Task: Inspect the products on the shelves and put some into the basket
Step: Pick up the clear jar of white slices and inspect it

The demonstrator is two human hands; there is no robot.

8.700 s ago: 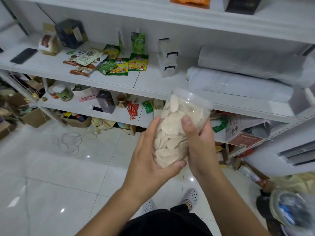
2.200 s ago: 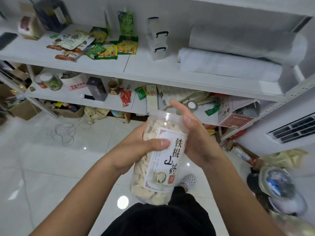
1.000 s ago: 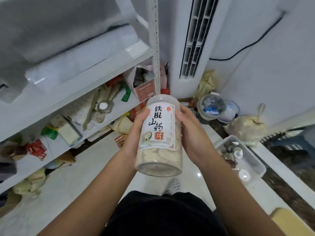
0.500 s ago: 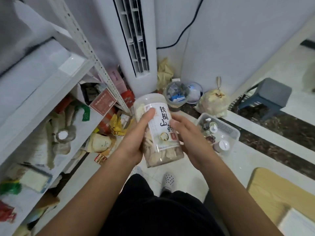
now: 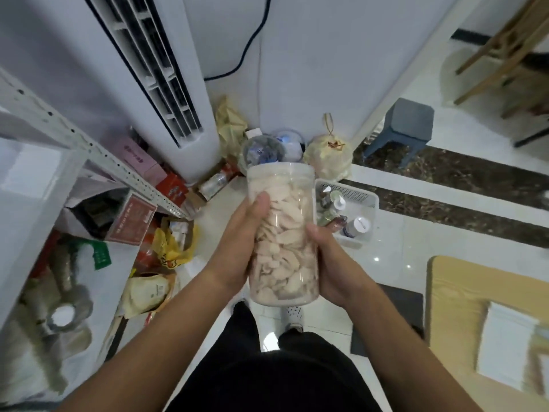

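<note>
A clear plastic jar [image 5: 283, 233] full of pale dried slices stands upright between both my hands at chest height. My left hand [image 5: 237, 248] grips its left side, thumb up along the wall. My right hand [image 5: 329, 263] grips its right side from below. The jar's label faces away from me. Just behind the jar, on the floor, sits a white plastic basket [image 5: 362, 200] with several small bottles in it. The white shelves [image 5: 44, 185] stand at the left, with boxes and packets on the lower level.
A tall white air conditioner [image 5: 154, 84] stands in the corner. Bags and a clear container [image 5: 261, 150] crowd the floor by the wall. A grey stool [image 5: 407, 126] is at the right back. A wooden table [image 5: 463, 295] with white paper is at the right front.
I have turned right, away from the shelves, towards the corner and the floor basket. The jar has been rotated in my hands, so its label no longer faces me.
</note>
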